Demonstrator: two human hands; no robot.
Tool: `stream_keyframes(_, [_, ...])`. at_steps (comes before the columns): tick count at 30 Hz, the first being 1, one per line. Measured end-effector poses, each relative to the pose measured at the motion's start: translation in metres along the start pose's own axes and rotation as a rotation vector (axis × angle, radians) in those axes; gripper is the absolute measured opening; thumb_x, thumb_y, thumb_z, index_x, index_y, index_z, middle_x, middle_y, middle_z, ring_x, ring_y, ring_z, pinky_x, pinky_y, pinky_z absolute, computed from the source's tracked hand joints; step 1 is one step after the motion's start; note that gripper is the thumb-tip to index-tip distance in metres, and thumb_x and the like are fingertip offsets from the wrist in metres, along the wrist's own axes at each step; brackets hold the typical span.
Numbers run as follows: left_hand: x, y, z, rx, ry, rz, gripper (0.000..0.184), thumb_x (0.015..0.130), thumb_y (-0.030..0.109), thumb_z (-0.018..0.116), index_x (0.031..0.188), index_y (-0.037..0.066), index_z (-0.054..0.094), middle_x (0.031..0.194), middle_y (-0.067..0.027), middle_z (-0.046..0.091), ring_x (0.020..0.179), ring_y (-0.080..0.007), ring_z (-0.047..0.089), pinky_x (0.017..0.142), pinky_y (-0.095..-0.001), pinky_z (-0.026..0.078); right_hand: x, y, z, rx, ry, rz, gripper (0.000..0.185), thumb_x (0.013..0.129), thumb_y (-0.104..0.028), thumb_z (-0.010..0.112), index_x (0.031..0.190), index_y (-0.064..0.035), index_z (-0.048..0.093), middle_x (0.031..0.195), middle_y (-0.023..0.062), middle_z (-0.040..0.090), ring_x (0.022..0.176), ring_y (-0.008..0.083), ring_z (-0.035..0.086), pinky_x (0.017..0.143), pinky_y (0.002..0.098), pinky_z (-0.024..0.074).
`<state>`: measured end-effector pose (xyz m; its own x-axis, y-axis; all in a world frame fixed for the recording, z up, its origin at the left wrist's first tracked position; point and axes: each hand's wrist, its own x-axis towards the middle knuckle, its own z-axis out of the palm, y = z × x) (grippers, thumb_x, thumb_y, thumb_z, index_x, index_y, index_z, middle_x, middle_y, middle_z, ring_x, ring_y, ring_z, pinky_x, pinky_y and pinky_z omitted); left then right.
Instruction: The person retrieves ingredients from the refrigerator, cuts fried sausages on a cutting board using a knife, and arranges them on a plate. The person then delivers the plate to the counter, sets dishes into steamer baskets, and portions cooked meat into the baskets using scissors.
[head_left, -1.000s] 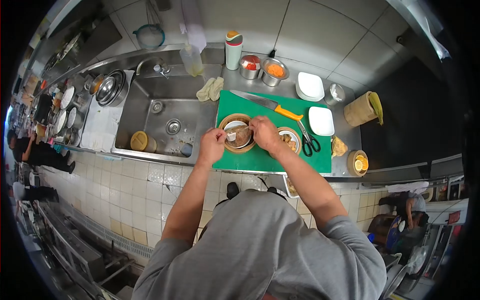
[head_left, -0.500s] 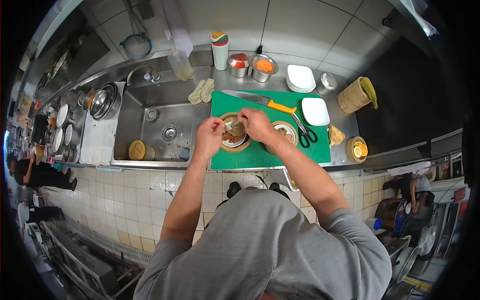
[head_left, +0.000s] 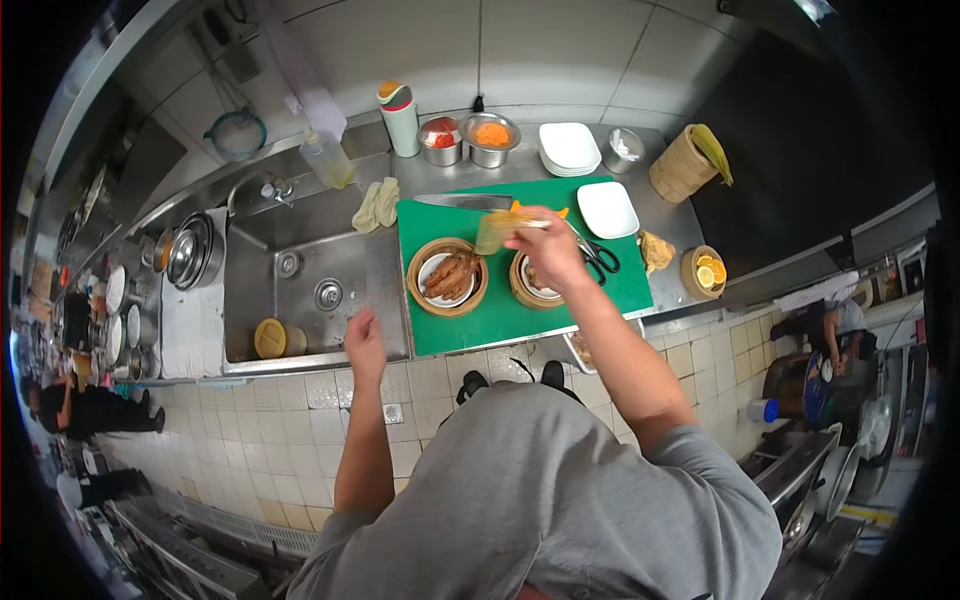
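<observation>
My right hand (head_left: 545, 245) pinches a translucent yellowish wrapper (head_left: 492, 233) above the green cutting board (head_left: 430, 335). Below and left of it, a bamboo steamer (head_left: 415, 285) holds a white dish with brown meat (head_left: 452, 277). Partly under my right forearm is a second bamboo steamer (head_left: 520, 290) with a dish of food. My left hand (head_left: 364, 338) hovers by the sink's right edge, fingers curled together; whether anything is in them is too small to tell. A knife (head_left: 465, 201) lies behind the wrapper, its yellow handle partly hidden. Black scissors (head_left: 600, 262) lie right of my right hand.
The sink (head_left: 285, 340) is at left, with a cloth (head_left: 377, 205) on its edge. Metal bowls (head_left: 490, 140), a bottle (head_left: 400, 122) and white plates (head_left: 568, 148) stand behind the board. Citrus slices in a bamboo basket (head_left: 704, 272) are at right. People are visible at both sides.
My right hand has lifted the wrapper off the meat and moved it right. My left hand has come away from the steamer toward the sink. The camera view has shifted.
</observation>
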<state>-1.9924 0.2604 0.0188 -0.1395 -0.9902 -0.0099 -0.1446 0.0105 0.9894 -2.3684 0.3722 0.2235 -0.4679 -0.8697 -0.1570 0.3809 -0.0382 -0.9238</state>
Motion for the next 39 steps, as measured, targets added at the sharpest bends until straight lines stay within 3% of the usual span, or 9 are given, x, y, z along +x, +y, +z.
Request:
stream_keyframes(6, [-0.056,-0.008,-0.049,0.064,0.005,-0.096,0.029,0.098,0.006,0.067,0.126,-0.003,0.066,0.118,-0.0104,0.07,0.106,-0.0183,0.066,0.093,-0.0317,0.053,-0.125,-0.005,-0.165,0.439,0.191,-0.025,0.028,0.098,-0.003,0.062,0.126,-0.0021,0.059,0.125,0.0186,0.067,0.112,0.0265,0.068,0.096,0.0361,0.0589])
stream_keyframes(12, [-0.016,0.12,0.076,0.556,-0.345,0.5,0.04,0.091,0.013,0.072,0.13,0.006,0.068,0.128,-0.0165,0.069,0.126,-0.0368,0.058,0.112,-0.0458,0.041,-0.235,0.099,-0.341,0.635,0.382,0.043,0.029,0.1,-0.002,0.059,0.129,-0.0007,0.058,0.122,0.017,0.068,0.097,0.0264,0.073,0.087,0.0346,0.0638])
stream_keyframes(15, [0.009,0.165,0.147,0.596,-0.527,0.722,0.033,0.093,0.02,0.068,0.124,0.008,0.072,0.128,-0.0113,0.07,0.131,-0.0344,0.055,0.114,-0.0518,0.038,-0.215,0.123,-0.322,0.396,0.673,0.112,0.037,0.1,-0.005,0.06,0.136,0.001,0.052,0.115,0.0164,0.069,0.087,0.0278,0.073,0.079,0.0354,0.0643])
stream_keyframes(17, [0.024,0.159,0.175,0.741,-0.634,0.816,0.03,0.093,0.02,0.067,0.12,0.009,0.073,0.127,-0.0094,0.07,0.131,-0.0333,0.055,0.114,-0.0529,0.037,-0.208,0.142,-0.31,-0.216,1.111,0.432,0.043,0.099,-0.008,0.06,0.139,0.0002,0.047,0.109,0.0146,0.069,0.081,0.0279,0.072,0.068,0.0364,0.063])
stream_keyframes(24, [0.035,0.151,0.179,0.9,-0.648,0.895,0.031,0.083,0.018,0.073,0.113,0.012,0.076,0.125,-0.0043,0.072,0.129,-0.0294,0.057,0.115,-0.0506,0.037,-0.183,0.078,-0.245,-0.393,0.274,0.598,0.028,0.099,-0.012,0.065,0.126,-0.0063,0.062,0.098,0.0075,0.07,0.073,0.0163,0.07,0.058,0.0318,0.0577])
stream_keyframes(30, [0.026,0.159,0.173,0.924,-0.598,0.751,0.045,0.082,0.02,0.075,0.126,0.015,0.071,0.137,-0.0058,0.066,0.14,-0.0299,0.048,0.118,-0.0543,0.031,-0.011,-0.049,-0.139,-0.514,-0.197,0.156,0.029,0.097,-0.012,0.072,0.123,-0.0005,0.066,0.092,0.0002,0.068,0.077,0.0088,0.064,0.066,0.0266,0.0524])
stream_keyframes(34, [0.015,0.186,0.165,0.971,-0.585,0.656,0.064,0.08,0.022,0.078,0.141,0.02,0.061,0.156,-0.0106,0.047,0.149,-0.035,0.036,0.121,-0.058,0.026,0.153,-0.056,-0.056,-0.848,-0.298,-0.328,0.025,0.091,-0.013,0.077,0.111,0.0019,0.072,0.089,0.0047,0.072,0.082,0.0105,0.064,0.076,0.0296,0.0537])
stream_keyframes(35, [0.013,0.192,0.162,1.009,-0.591,0.58,0.072,0.079,0.023,0.08,0.147,0.023,0.055,0.161,-0.0125,0.037,0.152,-0.0373,0.031,0.123,-0.0592,0.023,0.186,-0.069,-0.023,-0.99,-0.364,-0.363,0.023,0.089,-0.016,0.074,0.106,0.0,0.072,0.09,0.014,0.073,0.085,0.0218,0.071,0.078,0.0383,0.0555])
stream_keyframes(39, [-0.001,0.189,0.155,1.028,-0.483,0.318,0.086,0.077,0.023,0.083,0.154,0.028,0.045,0.167,-0.0152,0.024,0.156,-0.0405,0.022,0.124,-0.0634,0.02,0.336,-0.018,0.057,-1.534,-0.508,-0.441,0.023,0.09,-0.021,0.068,0.105,-0.0069,0.078,0.11,0.0146,0.076,0.101,0.035,0.073,0.084,0.0476,0.0577])
